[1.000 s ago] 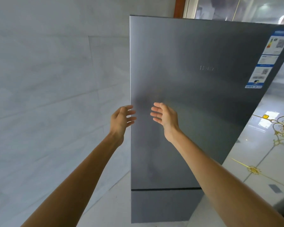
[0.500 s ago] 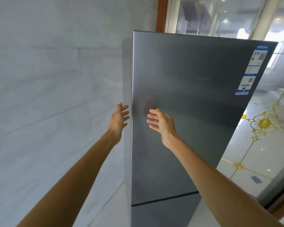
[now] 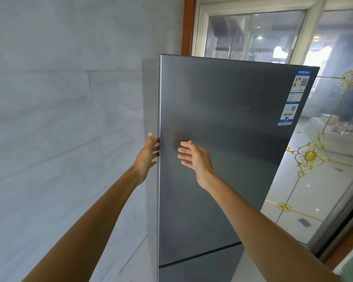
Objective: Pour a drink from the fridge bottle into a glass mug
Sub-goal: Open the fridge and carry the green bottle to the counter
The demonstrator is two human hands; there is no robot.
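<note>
Pale grey stone-look tiles cover the wall (image 3: pixel 59 119) on your left, and the grey fridge (image 3: pixel 222 190) stands upright just beside it, right in front of you. Its tall upper door (image 3: pixel 243 88) looks shut against the cabinet, and a dark seam low down separates it from the lower door (image 3: pixel 192 271). A blue and white label (image 3: pixel 293 98) sits in the upper door's top right corner, with faint brand lettering near the middle that is too dim to read.

Your left hand (image 3: pixel 148 153) is at the upper door's left edge, about halfway up. Its fingers are stretched out nearly straight, with their tips meeting that edge. It is open and grips nothing. Your right hand (image 3: pixel 196 157) is near it, in front of the door's face, palm turned left and fingers spread and relaxed, holding nothing. You cannot tell whether it touches the metal. A dull reflection of it shows on the door just above the fingertips.

Behind the fridge, a glazed window (image 3: pixel 253 33) in a white frame is bordered by a brown wooden post (image 3: pixel 189 25). To your right lies a glossy white tiled floor (image 3: pixel 306 200) with gold ornaments (image 3: pixel 310 155).
</note>
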